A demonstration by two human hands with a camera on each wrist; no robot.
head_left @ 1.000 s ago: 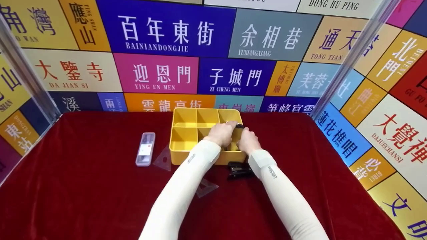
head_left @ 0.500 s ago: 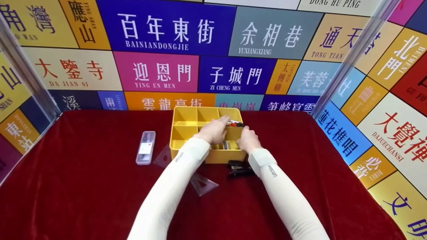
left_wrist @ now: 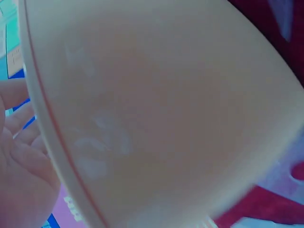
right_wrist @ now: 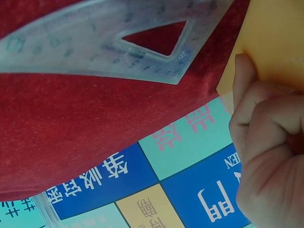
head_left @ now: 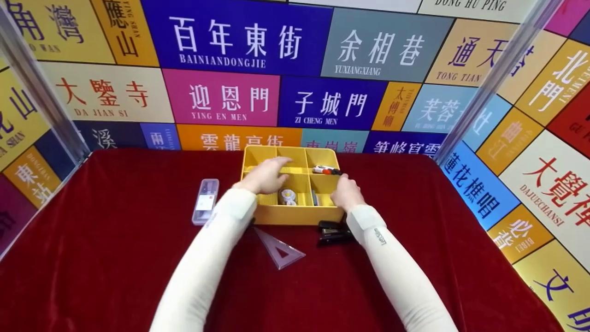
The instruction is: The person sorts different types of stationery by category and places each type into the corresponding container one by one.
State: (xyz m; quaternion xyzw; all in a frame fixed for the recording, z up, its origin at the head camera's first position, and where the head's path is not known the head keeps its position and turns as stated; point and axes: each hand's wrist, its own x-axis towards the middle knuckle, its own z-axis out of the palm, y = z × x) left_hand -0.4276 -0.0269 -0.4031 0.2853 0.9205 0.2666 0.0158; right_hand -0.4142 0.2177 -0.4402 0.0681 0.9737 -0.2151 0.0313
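Note:
A yellow box with six compartments stands toward the back of the table. My left hand hovers over its left compartments, fingers extended and holding nothing; the left wrist view also shows this hand with straight fingers. At the box's right wall, my right hand grips the rim; in the right wrist view its curled fingers lie against the yellow wall. Marker pens with red and black ends lie in the back right compartment. A small white object sits in the front middle one.
A clear set square lies before the box, and a black stapler by its front right corner. Left of the box is a transparent pencil case. A pale blurred surface fills most of the left wrist view.
My left hand has moved left from the right compartments, bringing the markers and the front compartments' contents into view. My right hand stays at the box's right side.

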